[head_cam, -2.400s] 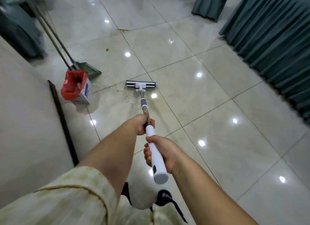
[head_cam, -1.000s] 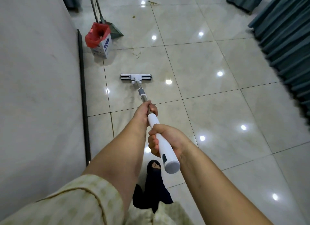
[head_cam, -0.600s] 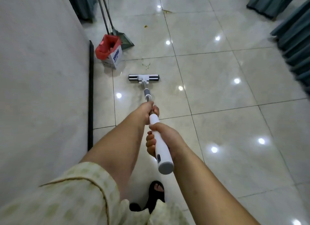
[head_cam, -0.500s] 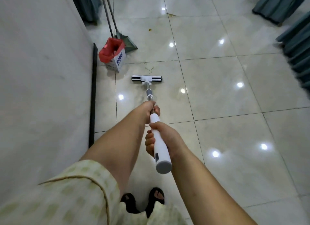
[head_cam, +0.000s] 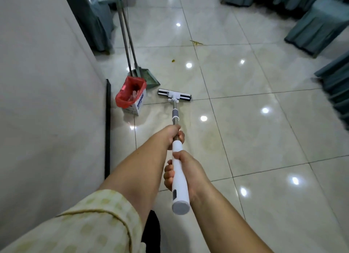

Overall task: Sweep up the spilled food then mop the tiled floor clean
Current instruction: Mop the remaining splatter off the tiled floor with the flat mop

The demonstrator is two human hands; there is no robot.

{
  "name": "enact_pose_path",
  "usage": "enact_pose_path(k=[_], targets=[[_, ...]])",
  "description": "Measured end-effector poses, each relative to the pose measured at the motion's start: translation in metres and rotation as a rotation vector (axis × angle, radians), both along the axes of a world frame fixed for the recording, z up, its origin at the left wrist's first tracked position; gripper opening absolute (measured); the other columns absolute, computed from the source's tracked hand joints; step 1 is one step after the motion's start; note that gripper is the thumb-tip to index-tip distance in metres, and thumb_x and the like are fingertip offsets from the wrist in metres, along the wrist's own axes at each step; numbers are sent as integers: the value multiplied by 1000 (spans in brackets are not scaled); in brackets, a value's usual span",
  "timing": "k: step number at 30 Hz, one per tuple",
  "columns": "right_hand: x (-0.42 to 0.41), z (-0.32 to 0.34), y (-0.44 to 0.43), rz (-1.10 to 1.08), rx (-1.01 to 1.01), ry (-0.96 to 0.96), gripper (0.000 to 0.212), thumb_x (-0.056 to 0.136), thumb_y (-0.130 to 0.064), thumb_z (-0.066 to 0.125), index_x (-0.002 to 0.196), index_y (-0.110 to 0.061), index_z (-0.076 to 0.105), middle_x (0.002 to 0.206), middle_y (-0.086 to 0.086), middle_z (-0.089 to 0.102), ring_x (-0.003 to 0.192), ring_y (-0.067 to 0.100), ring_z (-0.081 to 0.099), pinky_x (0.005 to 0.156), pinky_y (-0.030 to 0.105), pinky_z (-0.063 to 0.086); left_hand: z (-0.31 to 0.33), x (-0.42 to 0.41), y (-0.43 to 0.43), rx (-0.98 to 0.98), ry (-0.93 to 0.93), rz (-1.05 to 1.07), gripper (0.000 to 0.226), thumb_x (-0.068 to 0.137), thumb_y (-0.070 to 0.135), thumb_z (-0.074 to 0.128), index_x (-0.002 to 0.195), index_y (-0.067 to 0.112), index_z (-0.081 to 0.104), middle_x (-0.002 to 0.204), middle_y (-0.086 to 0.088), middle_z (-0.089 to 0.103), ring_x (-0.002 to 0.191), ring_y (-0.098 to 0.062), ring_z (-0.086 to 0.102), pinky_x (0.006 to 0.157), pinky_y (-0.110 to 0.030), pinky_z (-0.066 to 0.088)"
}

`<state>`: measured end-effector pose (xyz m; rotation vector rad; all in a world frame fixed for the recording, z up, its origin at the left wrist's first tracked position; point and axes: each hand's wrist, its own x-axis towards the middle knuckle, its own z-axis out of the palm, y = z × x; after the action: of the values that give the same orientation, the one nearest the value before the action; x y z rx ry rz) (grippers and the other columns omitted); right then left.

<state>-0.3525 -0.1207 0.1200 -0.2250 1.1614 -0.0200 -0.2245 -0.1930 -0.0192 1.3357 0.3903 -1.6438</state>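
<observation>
While both hands' fingers clamp its handle, the mop [head_cam: 176, 137] points straight away, head crosswise.

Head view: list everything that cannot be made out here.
All in the head view:
- Mop head: its underside lies against the floor, hidden.
- Mop handle: stretches gripped by left hand and right hand are covered.
- Red-lined box: contents too small and blurred to name.
- Two poles: one's lower end hidden behind the box; broom or not, unclear.
- Floor scraps: too small to identify.
- Draped furniture: blurred, cut off by top and right edges.
</observation>
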Motion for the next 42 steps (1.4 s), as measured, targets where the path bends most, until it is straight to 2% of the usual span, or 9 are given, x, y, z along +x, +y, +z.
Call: enact_pose_path(k=[8,17,24,28,32,36,39,42], targets=[[140,3,-99,-78,29,39,20,88,-22,55,76,-7,48,58,3,45,40,13,40,36,17,38,0,134,-109,-9,30,-64,25,100,19,41,77,12,35,38,1,34,26,-9,30,32,-9,26],[256,10,-276,-13,1,40,25,89,-23,55,71,-9,47,57,3,45,40,12,41,38,18,39,-1,249,-282,-23,-15,-78,21,99,19,42,80,12,35,43,-1,36,27,-10,32,31,-10,29],[320,16,-400,6,-15,67,19,89,-25,58,80,-8,54,59,4,52,42,13,47,39,20,43,6,315,-406,-18,-8,-103,20,100,19,41,82,12,35,43,-1,37,28,-10,34,31,-11,30],[360,5,-461,-22,-17,64,17,88,-23,58,80,-9,52,58,3,51,40,13,46,37,19,41,0,354,-469,-26,-7,-129,18,99,19,41,84,12,35,45,-1,37,29,-11,34,32,-11,30],[398,-8,-522,-33,-75,71,5,85,-9,56,85,-7,51,57,3,49,39,12,43,36,19,39,-14,393,-533,-37,18,-138,22,100,21,43,82,12,36,44,0,38,30,-11,34,33,-12,30],[437,-17,-586,-39,-121,99,14,81,-1,53,94,-3,51,58,5,49,41,12,44,36,21,39,-23,434,-599,-51,41,-146,24,99,24,48,81,12,37,48,0,39,33,-11,36,34,-14,33],[460,-13,-631,-64,-127,91,11,81,-2,54,92,-3,51,59,5,50,41,12,45,36,20,40,-15,456,-645,-84,52,-168,25,98,21,51,78,13,37,47,1,39,34,-10,37,34,-14,34],[475,-2,-668,-140,-114,17,5,86,-3,50,86,-6,47,58,3,46,39,11,42,36,17,37,-2,471,-681,-142,32,-214,25,98,11,42,75,14,35,43,3,36,34,-8,37,34,-13,33]])
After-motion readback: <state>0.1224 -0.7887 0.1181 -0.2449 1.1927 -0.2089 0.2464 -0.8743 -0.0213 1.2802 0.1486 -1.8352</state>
